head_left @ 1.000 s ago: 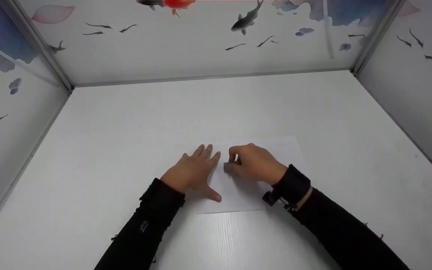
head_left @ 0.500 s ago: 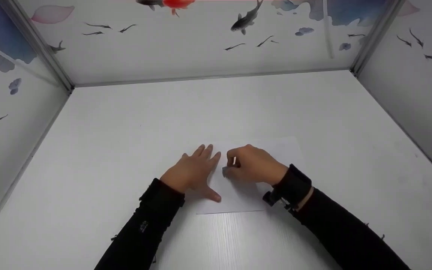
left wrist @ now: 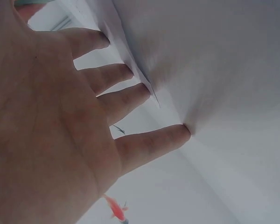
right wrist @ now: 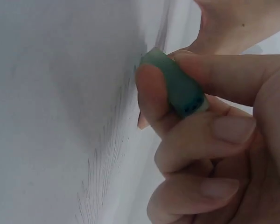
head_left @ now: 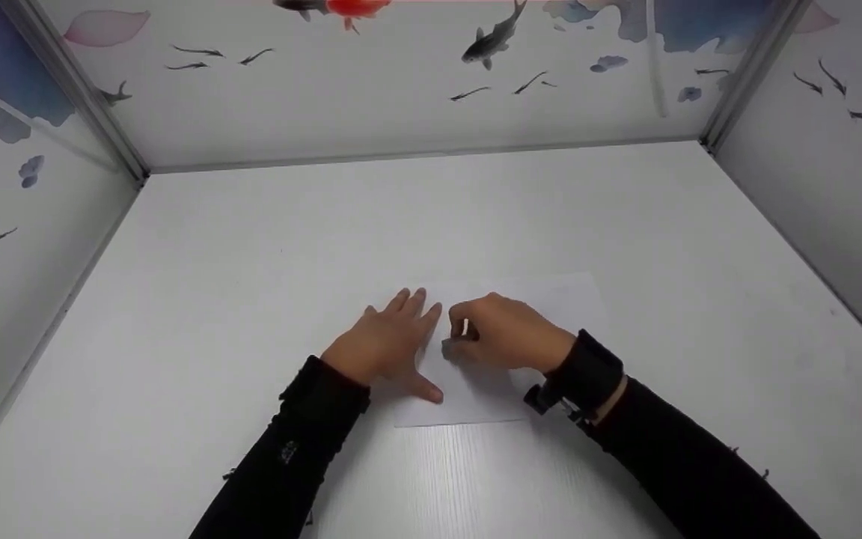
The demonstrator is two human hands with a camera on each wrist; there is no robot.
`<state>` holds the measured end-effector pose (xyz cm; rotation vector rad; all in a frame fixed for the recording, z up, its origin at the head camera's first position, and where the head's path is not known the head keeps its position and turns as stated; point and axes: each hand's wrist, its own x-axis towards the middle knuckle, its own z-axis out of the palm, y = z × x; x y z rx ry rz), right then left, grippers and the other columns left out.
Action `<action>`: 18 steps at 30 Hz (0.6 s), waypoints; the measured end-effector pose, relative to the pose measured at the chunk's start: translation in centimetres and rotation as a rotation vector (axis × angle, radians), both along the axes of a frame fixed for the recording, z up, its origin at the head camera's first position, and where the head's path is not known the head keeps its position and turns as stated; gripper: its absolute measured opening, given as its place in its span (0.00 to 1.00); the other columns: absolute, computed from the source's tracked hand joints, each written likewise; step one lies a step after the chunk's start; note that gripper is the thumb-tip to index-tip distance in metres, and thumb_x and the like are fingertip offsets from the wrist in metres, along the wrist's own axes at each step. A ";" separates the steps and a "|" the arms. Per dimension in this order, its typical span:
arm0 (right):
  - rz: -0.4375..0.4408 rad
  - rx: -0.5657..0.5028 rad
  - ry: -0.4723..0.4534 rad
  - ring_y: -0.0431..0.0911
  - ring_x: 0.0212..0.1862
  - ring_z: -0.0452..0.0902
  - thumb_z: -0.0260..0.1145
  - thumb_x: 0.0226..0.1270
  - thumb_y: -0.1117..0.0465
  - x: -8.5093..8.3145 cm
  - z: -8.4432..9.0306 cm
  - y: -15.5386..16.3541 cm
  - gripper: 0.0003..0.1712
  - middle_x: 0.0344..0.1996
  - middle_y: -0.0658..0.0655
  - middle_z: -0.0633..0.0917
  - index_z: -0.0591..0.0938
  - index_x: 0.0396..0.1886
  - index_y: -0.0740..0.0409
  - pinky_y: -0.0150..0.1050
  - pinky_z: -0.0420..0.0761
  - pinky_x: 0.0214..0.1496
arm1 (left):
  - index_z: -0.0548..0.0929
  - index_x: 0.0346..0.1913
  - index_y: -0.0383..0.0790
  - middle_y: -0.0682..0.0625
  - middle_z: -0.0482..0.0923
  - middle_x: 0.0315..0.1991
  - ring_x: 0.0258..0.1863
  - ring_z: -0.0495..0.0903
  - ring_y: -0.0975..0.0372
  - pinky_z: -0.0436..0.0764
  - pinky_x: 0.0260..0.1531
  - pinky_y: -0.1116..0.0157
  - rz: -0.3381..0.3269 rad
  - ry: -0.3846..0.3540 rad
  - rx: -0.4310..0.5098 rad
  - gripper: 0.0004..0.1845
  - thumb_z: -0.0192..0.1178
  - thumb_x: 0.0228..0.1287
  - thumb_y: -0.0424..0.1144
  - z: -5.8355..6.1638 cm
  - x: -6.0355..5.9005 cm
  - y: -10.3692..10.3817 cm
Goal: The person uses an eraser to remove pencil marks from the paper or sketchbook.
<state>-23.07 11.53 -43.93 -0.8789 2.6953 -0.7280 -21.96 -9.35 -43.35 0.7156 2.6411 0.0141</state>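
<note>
A white sheet of paper (head_left: 468, 408) lies on the table. Spread across its left part, my left hand (head_left: 386, 340) has its fingers straight, fingertips against the sheet; the left wrist view shows the paper's edge curling a little beside them. My right hand (head_left: 509, 333) pinches a small green eraser (right wrist: 177, 86) between thumb and forefinger, the other fingers curled below. One end of the eraser meets the paper. Thin dark pencil strokes (right wrist: 100, 168) run along the sheet near it in the right wrist view. Most of the eraser is covered by fingers in the head view.
The white table (head_left: 214, 239) is enclosed by a back panel (head_left: 371, 112) and side panels printed with fish and petals. Metal posts (head_left: 90, 90) stand at the corners. Both wrists wear black bands (head_left: 584, 374) over dark sleeves.
My right hand has slid slightly toward me and to the left over the paper, still pinching the eraser. The left hand stays in place.
</note>
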 end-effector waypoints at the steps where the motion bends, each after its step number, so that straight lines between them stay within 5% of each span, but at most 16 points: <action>1: -0.014 0.003 0.000 0.39 0.29 0.81 0.75 0.72 0.58 0.0 -0.1 0.0 0.05 0.27 0.46 0.87 0.87 0.35 0.52 0.39 0.81 0.33 | 0.49 0.88 0.44 0.40 0.40 0.88 0.87 0.40 0.46 0.60 0.75 0.33 0.000 -0.002 -0.001 0.70 0.75 0.52 0.74 0.0 0.0 0.0; 18: -0.030 -0.013 -0.020 0.40 0.29 0.81 0.75 0.71 0.58 -0.1 -0.3 -0.2 0.06 0.26 0.46 0.87 0.86 0.34 0.51 0.40 0.80 0.33 | 0.48 0.88 0.44 0.40 0.40 0.88 0.87 0.41 0.46 0.62 0.75 0.34 -0.018 0.009 -0.039 0.71 0.73 0.52 0.76 -0.1 -0.2 0.0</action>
